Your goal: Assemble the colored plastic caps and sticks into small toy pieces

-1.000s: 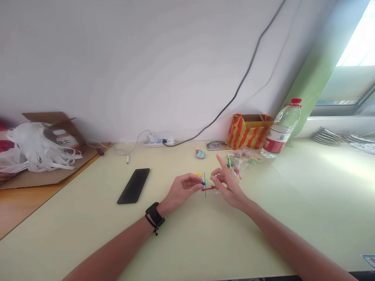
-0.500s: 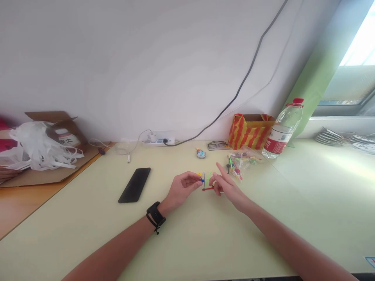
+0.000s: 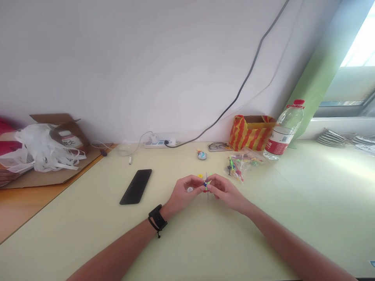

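Small blue plastic pieces (image 3: 205,185) are pinched between my two hands, just above the table. My left hand (image 3: 184,193), with a black watch on its wrist, grips them from the left with thumb and fingertips. From the right, my right hand (image 3: 227,192) pinches the same pieces with its thumb and index finger. A thin stick-like part stands up between the fingertips. Red and green bits show close by, partly hidden by the fingers. A yellow piece (image 3: 200,176) lies just beyond, and a small white round piece (image 3: 190,189) shows by my left palm.
A clear bag of colourful plastic parts (image 3: 236,168) lies right of my hands. Behind are a tape-measure-like disc (image 3: 202,155), glasses (image 3: 218,146), a striped bag (image 3: 249,134) and a water bottle (image 3: 281,134). A black phone (image 3: 136,186) lies left. At far left, a person's hand (image 3: 5,176) shows.
My right hand has moved left, and its extended index finger has bent in to pinch the blue pieces at my left fingertips. The view has shifted slightly.
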`<state>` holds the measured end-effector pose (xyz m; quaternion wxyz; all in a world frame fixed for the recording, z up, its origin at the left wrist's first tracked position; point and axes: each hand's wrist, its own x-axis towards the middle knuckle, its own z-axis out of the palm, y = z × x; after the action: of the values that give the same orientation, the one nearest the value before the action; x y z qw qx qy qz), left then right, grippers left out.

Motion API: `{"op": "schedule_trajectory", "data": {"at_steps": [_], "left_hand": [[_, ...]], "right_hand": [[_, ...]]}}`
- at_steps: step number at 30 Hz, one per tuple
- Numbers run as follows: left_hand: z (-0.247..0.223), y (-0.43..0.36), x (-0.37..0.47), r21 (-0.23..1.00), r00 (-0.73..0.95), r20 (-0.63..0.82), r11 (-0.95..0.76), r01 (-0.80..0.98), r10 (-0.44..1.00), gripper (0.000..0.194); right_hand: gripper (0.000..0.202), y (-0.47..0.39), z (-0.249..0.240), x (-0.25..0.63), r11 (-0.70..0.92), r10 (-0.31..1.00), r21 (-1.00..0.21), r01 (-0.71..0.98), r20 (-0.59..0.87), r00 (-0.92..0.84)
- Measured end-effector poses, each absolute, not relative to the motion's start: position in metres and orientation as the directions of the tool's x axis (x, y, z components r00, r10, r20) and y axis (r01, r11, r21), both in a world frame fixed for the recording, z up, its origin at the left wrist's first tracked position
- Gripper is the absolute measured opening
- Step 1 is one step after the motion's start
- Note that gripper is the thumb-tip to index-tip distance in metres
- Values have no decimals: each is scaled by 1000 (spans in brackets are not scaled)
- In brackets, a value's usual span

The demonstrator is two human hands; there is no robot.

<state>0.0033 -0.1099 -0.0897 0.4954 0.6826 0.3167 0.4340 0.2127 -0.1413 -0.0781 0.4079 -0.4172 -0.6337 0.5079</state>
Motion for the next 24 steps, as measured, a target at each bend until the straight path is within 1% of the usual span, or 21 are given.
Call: {"op": "schedule_trajectory", "data": {"at_steps": [2,4,7,9,11,14,16,19,24], "left_hand": [[-89,-110,3,932,408,292,-353,82,865,26],[-90,-110,2,903,391,309,-397,167,867,27],[-90,-111,1,861,394,337,-449,238,855,33],[-90,-111,0,829,395,365,-488,275,843,39],[-91,-110,-1,772,396,399,-536,341,827,40],[-95,-106,-4,666,427,408,-583,465,807,38],[-99,-103,-7,620,449,382,-584,523,808,42],[-106,-99,-11,573,482,350,-590,569,804,49],[-116,-92,-16,524,523,332,-615,590,785,49]], "right_hand": [[45,-141,-78,212,133,936,-983,130,82,-342],[45,-140,-79,212,130,930,-986,103,85,-358],[45,-136,-82,214,157,924,-984,88,115,-364],[44,-132,-85,218,197,933,-973,121,149,-327],[42,-127,-89,224,267,947,-938,221,213,-239],[36,-117,-93,239,357,931,-811,464,347,-110],[31,-111,-94,249,391,901,-710,585,425,-87],[26,-105,-92,262,423,855,-595,683,512,-84],[22,-99,-92,268,448,776,-437,780,623,-96]]}}
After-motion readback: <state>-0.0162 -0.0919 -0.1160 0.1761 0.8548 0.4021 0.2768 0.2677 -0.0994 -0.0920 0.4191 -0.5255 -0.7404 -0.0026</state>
